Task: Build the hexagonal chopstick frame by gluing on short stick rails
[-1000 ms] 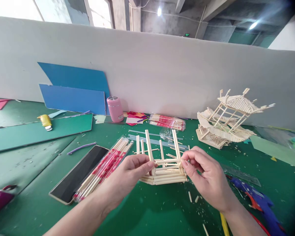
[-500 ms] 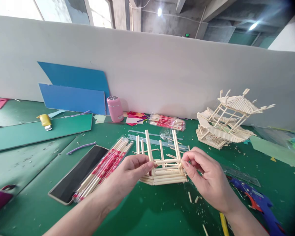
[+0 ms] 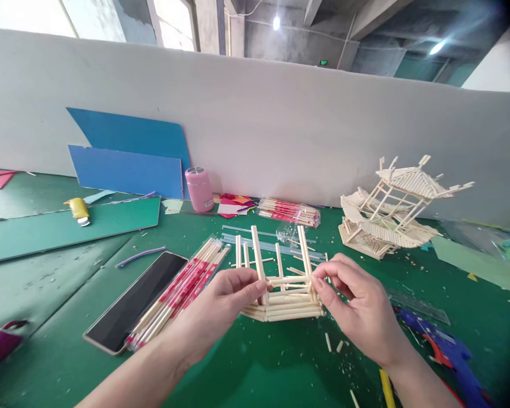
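A small frame of pale wooden sticks (image 3: 295,311), with a low layered base and several upright posts, is between my hands above the table. My left hand (image 3: 232,294) is closed on its front left post, thumb in front. A thin crosspiece stick (image 3: 288,280) spans from that post to the front right one. At the right end of this crosspiece, my right hand (image 3: 355,303) pinches with thumb and forefinger against the right post. Exactly what lies between those fingertips is partly hidden.
Left of the frame lie packaged sticks (image 3: 178,292) and a black phone (image 3: 136,303). A blue glue gun (image 3: 446,345) rests at right. Behind stand a larger stick pavilion (image 3: 386,212), a pink flask (image 3: 199,190) and another stick pack (image 3: 289,211). A yellow-handled cutter (image 3: 77,209) lies far left.
Almost nothing differs. My right fingertips have shifted very slightly at the right post, and both hands keep their hold on the frame.
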A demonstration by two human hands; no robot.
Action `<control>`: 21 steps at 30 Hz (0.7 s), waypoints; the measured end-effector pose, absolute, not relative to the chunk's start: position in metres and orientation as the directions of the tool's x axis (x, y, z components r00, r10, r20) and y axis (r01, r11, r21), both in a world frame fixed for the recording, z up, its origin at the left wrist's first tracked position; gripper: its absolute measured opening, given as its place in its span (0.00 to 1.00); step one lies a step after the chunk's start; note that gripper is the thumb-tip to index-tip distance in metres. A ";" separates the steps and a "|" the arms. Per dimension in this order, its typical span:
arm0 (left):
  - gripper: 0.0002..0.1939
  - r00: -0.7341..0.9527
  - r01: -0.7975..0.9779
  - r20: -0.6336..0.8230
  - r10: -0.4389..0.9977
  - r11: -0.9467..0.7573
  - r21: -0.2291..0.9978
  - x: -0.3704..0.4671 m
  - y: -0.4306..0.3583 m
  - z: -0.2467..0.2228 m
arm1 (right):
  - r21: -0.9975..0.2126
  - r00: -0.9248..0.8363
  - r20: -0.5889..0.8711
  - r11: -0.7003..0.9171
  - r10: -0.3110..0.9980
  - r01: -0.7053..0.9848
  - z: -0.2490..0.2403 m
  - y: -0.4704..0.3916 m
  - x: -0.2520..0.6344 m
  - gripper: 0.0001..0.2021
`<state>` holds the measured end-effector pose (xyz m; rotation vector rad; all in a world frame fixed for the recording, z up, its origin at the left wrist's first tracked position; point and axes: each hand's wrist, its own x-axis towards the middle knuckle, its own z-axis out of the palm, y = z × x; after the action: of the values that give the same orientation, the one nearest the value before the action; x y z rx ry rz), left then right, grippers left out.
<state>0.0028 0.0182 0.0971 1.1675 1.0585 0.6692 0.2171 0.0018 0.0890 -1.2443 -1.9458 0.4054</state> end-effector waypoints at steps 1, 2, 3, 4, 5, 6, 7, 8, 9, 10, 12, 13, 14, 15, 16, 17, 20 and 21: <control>0.14 0.390 0.096 -0.306 0.868 0.292 0.951 0.003 0.018 0.097 | -0.621 -0.222 0.436 0.470 0.872 0.627 0.089 0.002 0.217 0.04; 0.14 0.388 0.097 -0.307 0.869 0.293 0.951 0.003 0.018 0.096 | -0.620 -0.224 0.432 0.469 0.873 0.629 0.089 0.002 0.217 0.04; 0.14 0.386 0.097 -0.308 0.870 0.294 0.951 0.003 0.017 0.096 | -0.621 -0.228 0.425 0.465 0.876 0.630 0.090 0.002 0.216 0.05; 0.14 0.386 0.094 -0.307 0.870 0.294 0.951 0.003 0.017 0.096 | -0.623 -0.232 0.418 0.463 0.878 0.630 0.090 0.003 0.216 0.05; 0.14 0.386 0.093 -0.308 0.870 0.295 0.951 0.003 0.017 0.096 | -0.626 -0.235 0.412 0.460 0.881 0.629 0.091 0.003 0.216 0.05; 0.14 0.383 0.093 -0.308 0.871 0.295 0.951 0.003 0.017 0.096 | -0.630 -0.238 0.405 0.458 0.883 0.627 0.091 0.003 0.216 0.05; 0.13 0.382 0.095 -0.310 0.871 0.297 0.950 0.003 0.017 0.096 | -0.632 -0.241 0.402 0.458 0.883 0.626 0.091 0.003 0.216 0.05; 0.13 0.382 0.095 -0.311 0.870 0.298 0.950 0.003 0.017 0.096 | -0.632 -0.242 0.402 0.459 0.883 0.625 0.092 0.004 0.216 0.05; 0.13 0.386 0.094 -0.311 0.869 0.299 0.950 0.004 0.017 0.096 | -0.629 -0.243 0.404 0.461 0.882 0.625 0.092 0.004 0.216 0.05; 0.14 0.387 0.091 -0.312 0.868 0.300 0.950 0.004 0.017 0.097 | -0.627 -0.243 0.407 0.463 0.880 0.626 0.092 0.004 0.217 0.04; 0.14 0.389 0.085 -0.309 0.868 0.301 0.950 0.004 0.017 0.097 | -0.621 -0.238 0.416 0.465 0.878 0.631 0.090 0.004 0.217 0.04; 0.14 0.387 0.086 -0.309 0.869 0.300 0.950 0.004 0.017 0.098 | -0.619 -0.230 0.423 0.464 0.877 0.634 0.089 0.004 0.217 0.04; 0.14 0.383 0.088 -0.309 0.870 0.299 0.950 0.004 0.017 0.098 | -0.619 -0.218 0.431 0.463 0.876 0.634 0.088 0.005 0.217 0.03; 0.14 0.379 0.092 -0.311 0.872 0.299 0.950 0.004 0.017 0.098 | -0.624 -0.202 0.440 0.460 0.875 0.631 0.086 0.005 0.216 0.02; 0.14 0.376 0.093 -0.312 0.873 0.299 0.950 0.004 0.017 0.098 | -0.639 -0.181 0.444 0.451 0.878 0.623 0.085 0.005 0.216 0.01; 0.14 0.375 0.094 -0.314 0.872 0.301 0.949 0.004 0.017 0.098 | -0.661 -0.158 0.441 0.439 0.884 0.609 0.083 0.005 0.216 0.03; 0.14 0.375 0.084 -0.315 0.872 0.306 0.948 0.004 0.017 0.097 | -0.741 -0.090 0.405 0.384 0.910 0.551 0.077 0.003 0.218 0.07; 0.13 0.373 0.081 -0.315 0.873 0.307 0.948 0.004 0.017 0.096 | -0.760 -0.075 0.393 0.370 0.916 0.534 0.075 0.002 0.219 0.08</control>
<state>0.0037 0.0170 0.0964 1.1453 1.0692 0.6832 0.2186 0.0019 0.0751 -1.2855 -1.7384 0.5379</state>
